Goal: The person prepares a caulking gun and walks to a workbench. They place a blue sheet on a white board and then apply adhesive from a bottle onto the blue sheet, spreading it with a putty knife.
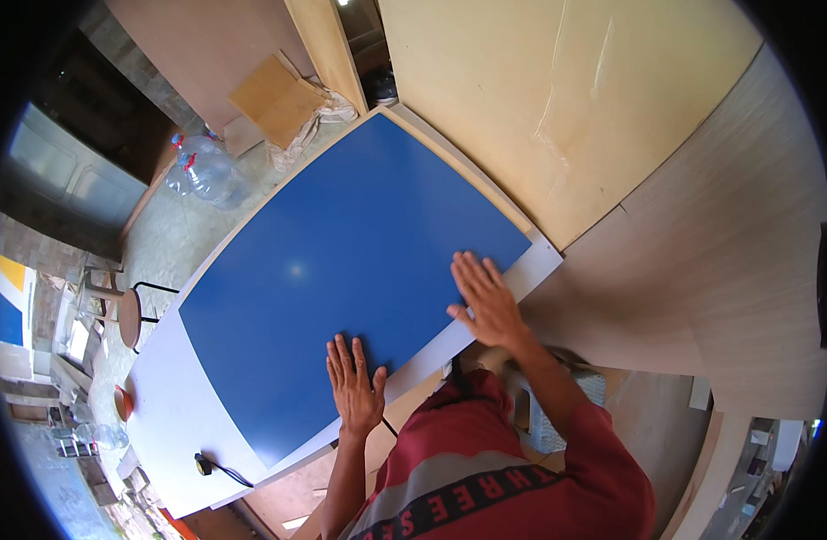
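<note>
Across the pale counter (175,427) lay a large blue sheet (323,270), covering most of its surface. Near the edge closest to the person, the left hand (354,389) lay palm down on the sheet, its grip flat, fingers extended and thumb apart. Farther right, the right hand (488,308) had its grip likewise flattened, fingers over the blue and palm near the pale margin. A black cord (229,472) lay at the counter's left end; clear bottles (214,175) stood on the floor beyond.
</note>
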Demonstrator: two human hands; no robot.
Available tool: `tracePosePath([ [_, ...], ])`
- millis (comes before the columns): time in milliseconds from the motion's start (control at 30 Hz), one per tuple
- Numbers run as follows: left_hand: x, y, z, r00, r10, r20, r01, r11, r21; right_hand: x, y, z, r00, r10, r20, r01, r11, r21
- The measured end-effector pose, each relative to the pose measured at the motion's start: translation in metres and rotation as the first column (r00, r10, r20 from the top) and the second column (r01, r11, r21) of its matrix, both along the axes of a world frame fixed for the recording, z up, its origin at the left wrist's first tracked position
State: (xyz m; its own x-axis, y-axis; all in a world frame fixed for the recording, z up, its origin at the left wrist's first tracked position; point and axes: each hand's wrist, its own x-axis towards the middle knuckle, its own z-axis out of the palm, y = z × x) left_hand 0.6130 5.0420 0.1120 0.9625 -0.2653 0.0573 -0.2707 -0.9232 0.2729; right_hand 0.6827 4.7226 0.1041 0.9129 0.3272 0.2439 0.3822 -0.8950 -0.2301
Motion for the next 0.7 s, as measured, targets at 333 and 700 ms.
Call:
tracePosePath([
  [333,-0.054,0.125,-0.008,0.867,0.497,0.022,-0.497,0.862,0.105,0.005,-0.081,-0.013,0.88,-0.457,0.132,0.474,0.863,-0.175],
  [700,-0.065,0.147,-0.02,0.698,0.715,0.037,-0.715,0.693,0.086,-0.068,-0.078,-0.04,0.781,-0.623,0.049,0.474,0.641,0.603],
])
